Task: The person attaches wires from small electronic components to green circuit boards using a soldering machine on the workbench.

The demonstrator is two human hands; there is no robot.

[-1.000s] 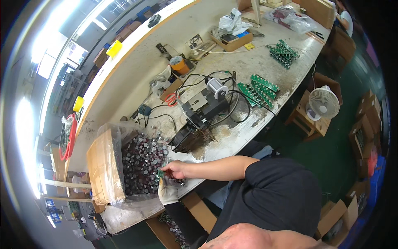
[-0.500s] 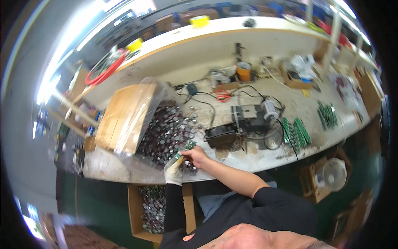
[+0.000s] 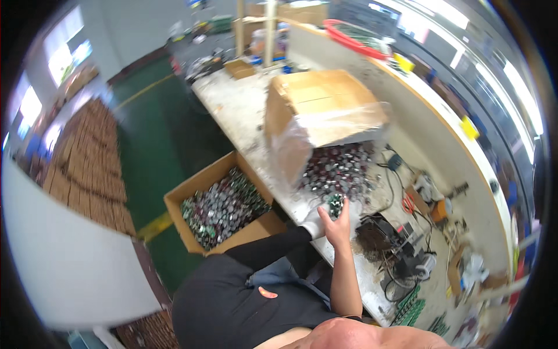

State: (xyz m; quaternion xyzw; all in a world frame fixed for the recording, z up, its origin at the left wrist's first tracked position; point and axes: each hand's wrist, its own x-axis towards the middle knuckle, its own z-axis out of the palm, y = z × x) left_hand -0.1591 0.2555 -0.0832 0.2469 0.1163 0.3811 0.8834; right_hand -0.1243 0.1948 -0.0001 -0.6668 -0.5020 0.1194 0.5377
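My bare right hand [image 3: 337, 228] reaches over the near table edge. Its thumb and forefinger lie on either side of a small clump of green circuit boards [image 3: 335, 203]. Close against it on the left is my left hand [image 3: 315, 226] in a white glove. Its fingers are mostly hidden behind the right hand, so its grip does not show. Just beyond both hands, a heap of small shiny round metal parts [image 3: 340, 168] spills from a tipped cardboard box [image 3: 325, 96] lined with clear plastic.
On the floor left of the table, an open carton [image 3: 212, 168] holds many small metal and green parts. A black machine with cables [image 3: 401, 247] stands right of the hands. Green board strips [image 3: 408, 311] lie nearer me. A shelf with a red basket [image 3: 354, 41] runs behind.
The view has swung left, bringing the floor carton and stacked brown cardboard into fuller sight. My hands remain together by the heap. My right thumb and forefinger are now farther apart.
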